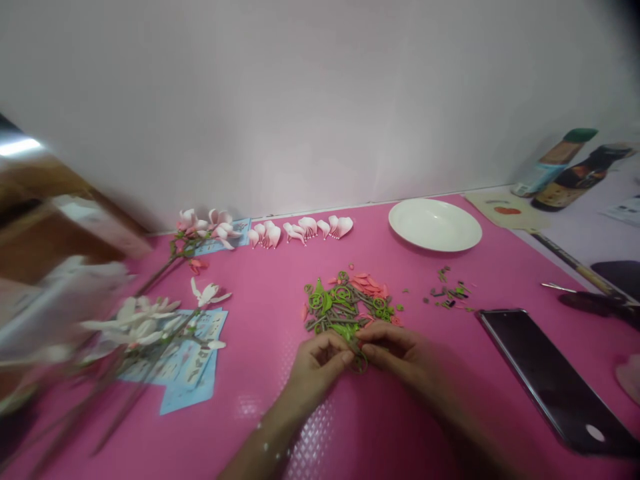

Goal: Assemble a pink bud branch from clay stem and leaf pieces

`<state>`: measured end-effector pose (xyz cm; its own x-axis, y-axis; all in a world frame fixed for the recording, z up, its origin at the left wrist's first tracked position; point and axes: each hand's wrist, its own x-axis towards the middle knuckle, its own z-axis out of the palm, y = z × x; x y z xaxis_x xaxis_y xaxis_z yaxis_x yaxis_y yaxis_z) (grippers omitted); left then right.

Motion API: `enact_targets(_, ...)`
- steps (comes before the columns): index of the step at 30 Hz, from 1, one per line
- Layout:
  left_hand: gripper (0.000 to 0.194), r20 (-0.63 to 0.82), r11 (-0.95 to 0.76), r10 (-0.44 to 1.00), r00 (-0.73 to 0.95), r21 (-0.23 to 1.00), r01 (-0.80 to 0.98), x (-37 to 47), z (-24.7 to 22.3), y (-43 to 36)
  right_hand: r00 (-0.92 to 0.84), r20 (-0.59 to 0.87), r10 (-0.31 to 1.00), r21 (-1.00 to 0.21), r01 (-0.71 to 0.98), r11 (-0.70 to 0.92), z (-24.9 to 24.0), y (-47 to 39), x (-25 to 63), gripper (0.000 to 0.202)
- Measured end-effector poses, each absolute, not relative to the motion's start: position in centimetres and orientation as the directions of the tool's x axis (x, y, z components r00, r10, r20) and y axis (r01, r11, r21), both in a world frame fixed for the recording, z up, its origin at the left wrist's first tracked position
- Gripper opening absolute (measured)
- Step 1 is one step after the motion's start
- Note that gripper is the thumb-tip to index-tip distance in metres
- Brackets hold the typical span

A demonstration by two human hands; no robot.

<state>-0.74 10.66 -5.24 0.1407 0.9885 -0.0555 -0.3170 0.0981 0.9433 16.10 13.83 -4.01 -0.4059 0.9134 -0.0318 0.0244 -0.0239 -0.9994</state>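
My left hand [320, 363] and my right hand [403, 353] meet at the near edge of a heap of small plastic parts. Thumb and fingers of both are pinched on a small green ring-shaped plastic piece [360, 363], partly covered by the fingertips. Just beyond them lies the heap, with green curled parts [343, 294], brown stem pieces [320, 323] and coral-pink petal-like pieces [369, 287]. How the held piece joins to anything else is too blurred to tell.
Pink petals [307, 229] line the wall, left of a white plate [435, 225]. Assembled pink flowers [210, 225] and white flowers [143, 323] lie left, near blue printed sheets [193, 393]. Right are small scraps [453, 293], a phone [550, 380], a dark-handled tool [590, 301] and bottles [575, 177].
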Motion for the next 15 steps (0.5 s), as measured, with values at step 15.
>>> enact_targets(15, 0.022, -0.169, 0.199, 0.98, 0.106, 0.88, -0.432, -0.56, -5.87, 10.59, -0.392, 0.02, 0.92, -0.992, 0.109, 0.068, -4.02, 13.56, 15.57, 0.005)
